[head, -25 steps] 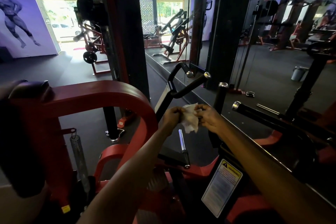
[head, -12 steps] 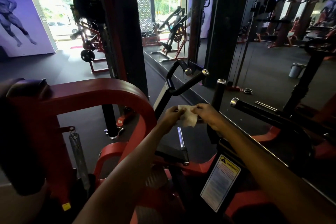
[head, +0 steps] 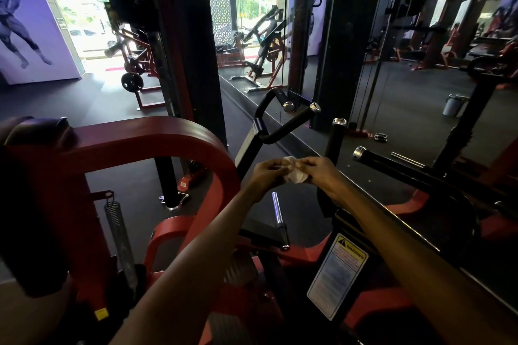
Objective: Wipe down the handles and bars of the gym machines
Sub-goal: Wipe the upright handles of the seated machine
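A small white wipe [head: 295, 174] is bunched between both hands in mid-air over a red gym machine. My left hand [head: 266, 175] pinches its left side and my right hand [head: 319, 175] pinches its right side, fingertips almost touching. Just beyond the hands rise black handles: a bent double-grip handle [head: 291, 123] with chrome end caps, an upright black grip [head: 335, 137], and a long black bar [head: 392, 164] reaching right. A short chrome peg [head: 279, 214] sits below the hands. Neither hand touches a handle.
A curved red frame arm [head: 145, 137] arches at the left beside a dark pad [head: 36, 131] and a coil spring [head: 117, 232]. A warning label [head: 337, 274] is on the frame. A mirror wall [head: 420, 78] runs along the right; other machines stand on the dark floor.
The hands have drawn closer together and crumpled the wipe, which hung looser and wider before. The view has shifted slightly; the machine has not moved.
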`<state>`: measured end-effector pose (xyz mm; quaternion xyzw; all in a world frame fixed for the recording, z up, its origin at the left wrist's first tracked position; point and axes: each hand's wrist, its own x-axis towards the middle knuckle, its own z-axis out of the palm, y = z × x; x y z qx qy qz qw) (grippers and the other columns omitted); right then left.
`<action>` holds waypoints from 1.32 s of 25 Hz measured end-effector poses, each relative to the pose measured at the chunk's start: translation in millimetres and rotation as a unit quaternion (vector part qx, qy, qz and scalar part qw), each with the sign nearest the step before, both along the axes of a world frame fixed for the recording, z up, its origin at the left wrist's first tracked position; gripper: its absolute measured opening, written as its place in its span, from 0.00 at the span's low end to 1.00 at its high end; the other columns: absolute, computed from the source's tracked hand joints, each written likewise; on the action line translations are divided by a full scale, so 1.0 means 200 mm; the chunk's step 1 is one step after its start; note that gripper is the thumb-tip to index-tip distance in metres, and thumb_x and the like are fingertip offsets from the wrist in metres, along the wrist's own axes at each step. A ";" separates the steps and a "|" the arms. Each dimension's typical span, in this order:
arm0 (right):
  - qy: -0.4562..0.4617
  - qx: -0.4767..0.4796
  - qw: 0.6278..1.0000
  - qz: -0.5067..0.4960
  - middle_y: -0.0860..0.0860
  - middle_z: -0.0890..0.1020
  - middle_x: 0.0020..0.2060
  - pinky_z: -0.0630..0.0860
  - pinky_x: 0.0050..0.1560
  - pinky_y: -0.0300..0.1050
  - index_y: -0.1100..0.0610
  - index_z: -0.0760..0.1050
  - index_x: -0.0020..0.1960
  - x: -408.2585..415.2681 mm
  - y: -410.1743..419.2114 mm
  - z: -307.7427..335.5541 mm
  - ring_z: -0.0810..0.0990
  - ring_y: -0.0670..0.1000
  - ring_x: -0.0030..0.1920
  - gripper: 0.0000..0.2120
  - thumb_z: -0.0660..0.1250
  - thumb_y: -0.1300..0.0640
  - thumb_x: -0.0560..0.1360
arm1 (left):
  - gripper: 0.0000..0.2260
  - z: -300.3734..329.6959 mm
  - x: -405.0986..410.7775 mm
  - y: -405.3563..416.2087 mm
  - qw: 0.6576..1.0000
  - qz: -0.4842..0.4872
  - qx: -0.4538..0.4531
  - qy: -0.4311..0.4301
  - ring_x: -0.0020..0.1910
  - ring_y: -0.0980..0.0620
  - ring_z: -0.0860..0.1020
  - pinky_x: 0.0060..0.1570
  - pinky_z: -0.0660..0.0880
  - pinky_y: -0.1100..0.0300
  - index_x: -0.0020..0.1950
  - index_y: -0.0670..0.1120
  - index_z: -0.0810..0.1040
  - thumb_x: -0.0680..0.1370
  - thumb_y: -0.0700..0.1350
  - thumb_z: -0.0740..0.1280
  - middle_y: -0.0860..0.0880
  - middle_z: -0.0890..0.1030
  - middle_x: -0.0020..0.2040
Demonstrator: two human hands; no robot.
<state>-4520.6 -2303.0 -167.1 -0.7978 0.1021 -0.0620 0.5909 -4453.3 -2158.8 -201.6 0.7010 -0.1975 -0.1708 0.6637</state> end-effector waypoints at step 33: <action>-0.111 -0.752 0.613 0.215 0.56 0.76 0.58 0.72 0.61 0.47 0.59 0.72 0.61 0.14 -0.36 -0.01 0.75 0.54 0.60 0.12 0.60 0.63 0.78 | 0.24 0.01 0.10 0.40 0.625 0.397 0.438 -0.510 0.78 0.43 0.45 0.75 0.35 0.51 0.78 0.39 0.55 0.83 0.46 0.50 0.42 0.52 0.79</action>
